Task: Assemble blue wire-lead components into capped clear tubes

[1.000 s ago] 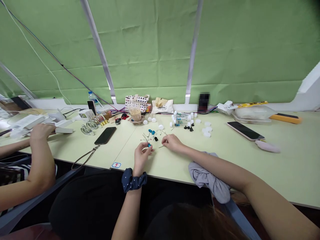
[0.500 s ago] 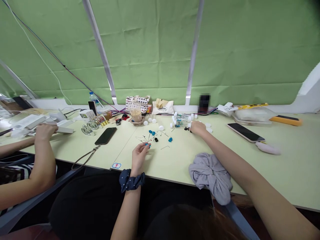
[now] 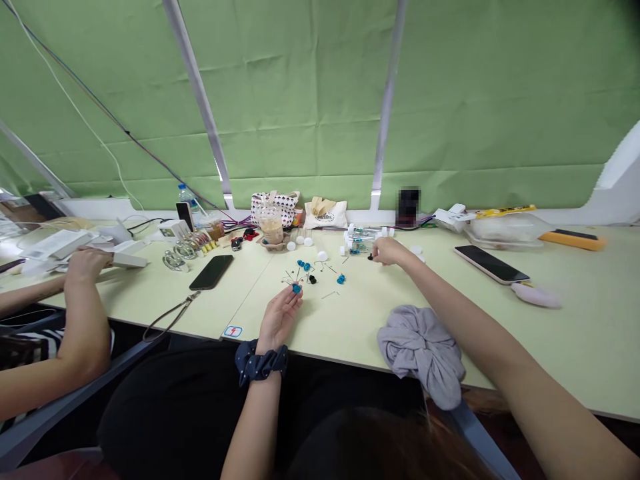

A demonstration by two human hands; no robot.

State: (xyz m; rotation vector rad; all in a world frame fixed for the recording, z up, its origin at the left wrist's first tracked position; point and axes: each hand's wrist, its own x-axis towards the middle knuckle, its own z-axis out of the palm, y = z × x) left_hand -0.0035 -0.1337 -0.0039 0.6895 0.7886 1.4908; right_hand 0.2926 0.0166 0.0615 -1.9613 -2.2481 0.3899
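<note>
Near the front edge of the table, my left hand (image 3: 280,316) holds a small blue piece (image 3: 297,289) at its fingertips, palm turned partly up. My right hand (image 3: 389,252) reaches to the back, its fingers pinched down by a small black piece (image 3: 371,257); whether it grips one is hidden. Just behind it lie clear tubes with white caps (image 3: 367,239). Between the hands are blue pieces (image 3: 304,265), another blue piece (image 3: 341,279), a black piece (image 3: 313,280) and thin metal pins (image 3: 330,294).
A black phone (image 3: 211,273) with a strap lies left, a second phone (image 3: 491,264) right. A grey cloth (image 3: 423,347) hangs over the front edge. A drink cup (image 3: 272,230) and pouches stand behind. Another person's hand (image 3: 89,263) handles white boxes (image 3: 129,257) at far left.
My left hand has turned its palm up more, showing the blue piece. My right hand has shifted slightly left and toward the black pieces.
</note>
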